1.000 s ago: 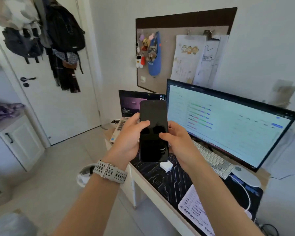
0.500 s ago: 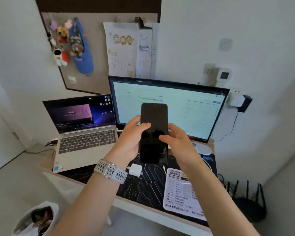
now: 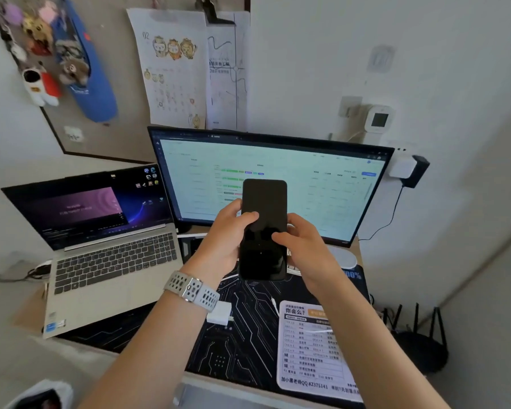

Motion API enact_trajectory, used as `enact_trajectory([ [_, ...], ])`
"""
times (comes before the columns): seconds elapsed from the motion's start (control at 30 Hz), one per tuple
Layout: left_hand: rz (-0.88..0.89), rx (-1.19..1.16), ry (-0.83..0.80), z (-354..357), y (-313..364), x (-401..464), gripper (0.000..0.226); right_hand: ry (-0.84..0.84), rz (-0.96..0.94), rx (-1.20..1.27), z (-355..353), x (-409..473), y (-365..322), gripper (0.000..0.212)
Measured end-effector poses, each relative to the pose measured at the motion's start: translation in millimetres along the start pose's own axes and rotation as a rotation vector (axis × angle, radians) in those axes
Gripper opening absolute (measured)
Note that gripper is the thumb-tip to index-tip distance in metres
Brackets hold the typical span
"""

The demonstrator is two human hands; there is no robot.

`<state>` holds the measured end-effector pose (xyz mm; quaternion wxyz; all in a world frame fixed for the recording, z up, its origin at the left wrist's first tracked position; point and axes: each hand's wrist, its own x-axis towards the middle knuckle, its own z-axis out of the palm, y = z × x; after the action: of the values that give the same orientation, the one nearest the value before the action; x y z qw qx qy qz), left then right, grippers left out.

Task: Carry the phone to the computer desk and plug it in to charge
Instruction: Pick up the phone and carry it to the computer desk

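phone (image 3: 263, 208): glossy black glass | laptop (image 3: 106, 278): matt silver metal | desk mat (image 3: 242, 343): printed matt cloth

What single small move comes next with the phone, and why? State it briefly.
Probably free the right hand and reach down for the white cable end lying on the black desk mat, beside the white charger block. The phone is held upright in both hands over the desk, nothing plugged into it; the left hand could hold it alone.

head camera looks forward and down, close over the desk (image 3: 27, 317).
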<state>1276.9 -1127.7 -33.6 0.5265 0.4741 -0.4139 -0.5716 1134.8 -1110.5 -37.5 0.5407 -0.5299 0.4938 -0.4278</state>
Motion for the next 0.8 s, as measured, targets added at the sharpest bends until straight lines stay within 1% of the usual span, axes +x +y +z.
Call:
enact_trajectory([
  [0.17,-0.052,0.006,-0.032,-9.3,-14.6,19.8,0.023,0.029,0.049,-0.008,5.5,13.1,15.7,0.026],
  [0.37,-0.161,0.036,-0.048,-22.3,-44.9,33.0,0.023,0.075,0.135,-0.033,16.3,24.2,48.8,0.028],
  [0.47,-0.244,0.050,-0.035,-33.0,-68.6,36.7,0.026,0.082,0.205,-0.022,24.3,26.6,73.2,0.029],
  [0.6,-0.336,0.105,-0.053,-45.6,-105.6,40.6,0.029,0.115,0.303,-0.033,33.2,27.5,111.8,0.025],
  [0.8,-0.412,0.173,-0.046,-57.5,-153.2,43.5,0.024,0.142,0.403,-0.051,42.1,28.3,158.0,0.021],
])
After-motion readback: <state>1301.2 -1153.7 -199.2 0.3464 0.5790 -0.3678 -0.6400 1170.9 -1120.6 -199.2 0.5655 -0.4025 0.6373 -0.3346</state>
